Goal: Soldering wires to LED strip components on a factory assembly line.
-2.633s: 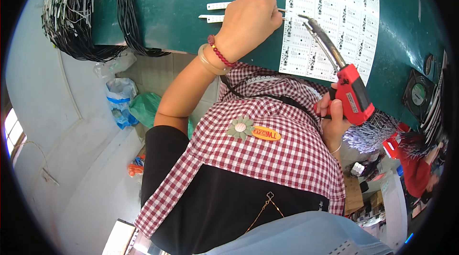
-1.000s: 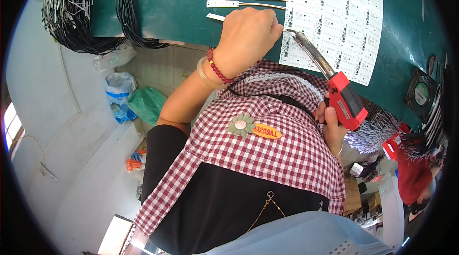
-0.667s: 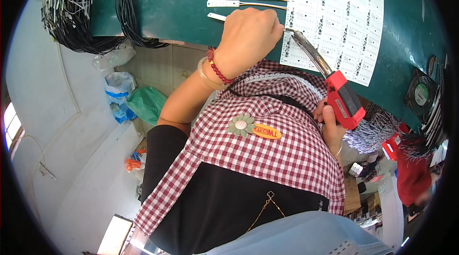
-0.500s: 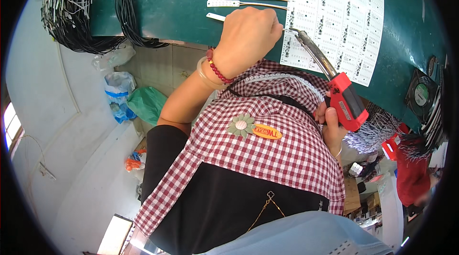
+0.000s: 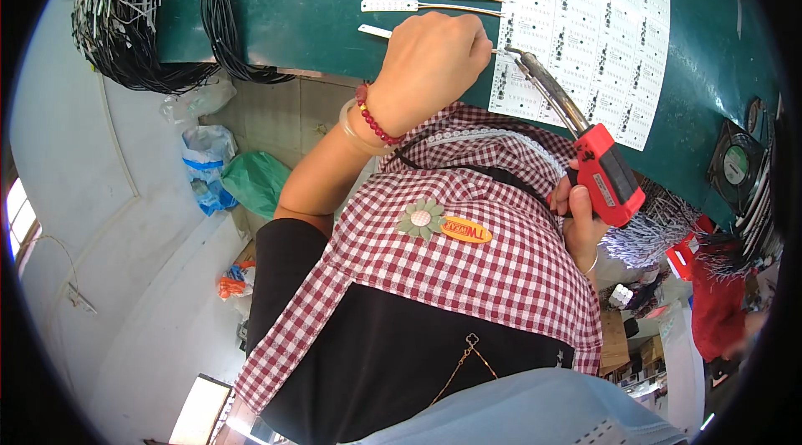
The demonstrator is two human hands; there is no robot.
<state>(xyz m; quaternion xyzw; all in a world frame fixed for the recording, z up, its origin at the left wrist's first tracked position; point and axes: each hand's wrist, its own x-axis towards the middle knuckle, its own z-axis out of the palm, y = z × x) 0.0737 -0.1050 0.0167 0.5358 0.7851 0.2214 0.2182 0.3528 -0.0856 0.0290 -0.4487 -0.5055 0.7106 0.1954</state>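
Observation:
My left hand (image 5: 439,57) is closed over a thin wire at the left edge of a white circuit board panel (image 5: 576,36). A narrow white strip (image 5: 374,31) sticks out on the hand's other side; its link to the wire is hidden. In my right hand (image 5: 582,224) is a soldering iron (image 5: 614,174) with a red and black handle, angled up to the left. Its bent dark tip meets the panel near the wire's end; whether they touch I cannot tell. Several wired strips (image 5: 390,5) lie farther along the panel's left edge.
Black cable bundles (image 5: 219,11) hang over the green table's (image 5: 309,23) left side. A dark round spool-like thing (image 5: 737,163) and bunched wires (image 5: 647,236) are at the right. Bags (image 5: 255,182) lie below left. Another person's red sleeve (image 5: 718,311) shows lower right.
My left hand has shifted very slightly left, with the white strip. The soldering iron's handle has dipped slightly, while its tip stays at nearly the same spot on the panel.

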